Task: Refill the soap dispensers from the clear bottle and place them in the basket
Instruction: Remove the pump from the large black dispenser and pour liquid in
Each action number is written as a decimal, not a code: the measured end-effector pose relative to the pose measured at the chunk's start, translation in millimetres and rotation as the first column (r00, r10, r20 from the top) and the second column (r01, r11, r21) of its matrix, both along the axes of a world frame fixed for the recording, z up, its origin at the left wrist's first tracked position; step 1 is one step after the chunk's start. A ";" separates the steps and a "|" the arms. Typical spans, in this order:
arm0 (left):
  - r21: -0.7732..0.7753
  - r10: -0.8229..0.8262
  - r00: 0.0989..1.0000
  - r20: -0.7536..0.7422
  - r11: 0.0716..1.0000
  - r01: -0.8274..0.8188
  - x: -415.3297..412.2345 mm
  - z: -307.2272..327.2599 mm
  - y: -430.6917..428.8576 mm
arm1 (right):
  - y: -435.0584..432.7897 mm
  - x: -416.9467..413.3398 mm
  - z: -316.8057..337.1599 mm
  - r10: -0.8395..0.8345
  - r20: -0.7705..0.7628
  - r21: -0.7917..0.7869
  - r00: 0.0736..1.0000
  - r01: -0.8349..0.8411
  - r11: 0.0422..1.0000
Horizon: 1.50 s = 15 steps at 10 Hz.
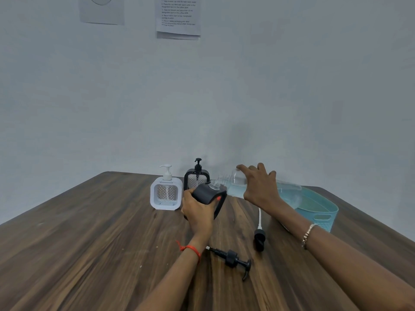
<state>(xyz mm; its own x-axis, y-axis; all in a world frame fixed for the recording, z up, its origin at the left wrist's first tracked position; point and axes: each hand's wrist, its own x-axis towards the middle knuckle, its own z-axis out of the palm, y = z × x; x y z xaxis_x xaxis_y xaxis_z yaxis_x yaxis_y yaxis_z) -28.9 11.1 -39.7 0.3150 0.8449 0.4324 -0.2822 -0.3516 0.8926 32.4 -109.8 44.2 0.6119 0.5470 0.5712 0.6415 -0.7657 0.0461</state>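
Note:
My left hand grips a black soap dispenser with no pump, tilted toward the right. My right hand holds the clear bottle nearly on its side, its mouth at the dispenser's open neck; pale liquid lies in the bottle's lower half. A white dispenser and a second black dispenser stand upright with pumps on, at the back of the table. Two loose black pumps lie on the table: one under my left wrist, another with a white tube near my right forearm.
A light blue plastic basket stands at the right, partly behind my right forearm. The dark wooden table meets a pale wall, where printed sheets hang.

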 end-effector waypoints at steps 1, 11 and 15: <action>0.000 -0.001 1.000 -0.001 1.000 0.001 -0.4 -0.3 -0.2 | 0.2 -0.3 -0.3 -0.001 -0.005 -0.008 1.000 0.001 1.000; -0.027 -0.002 1.000 -0.015 1.000 0.001 -1.4 0.3 -1.0 | 1.4 3.4 -1.4 -0.004 -0.013 -0.021 1.000 0.004 1.000; -0.069 -0.042 0.999 0.017 0.997 0.043 -6.3 5.4 0.2 | 1.4 11.2 -2.6 0.069 -0.170 0.130 0.983 -0.047 0.990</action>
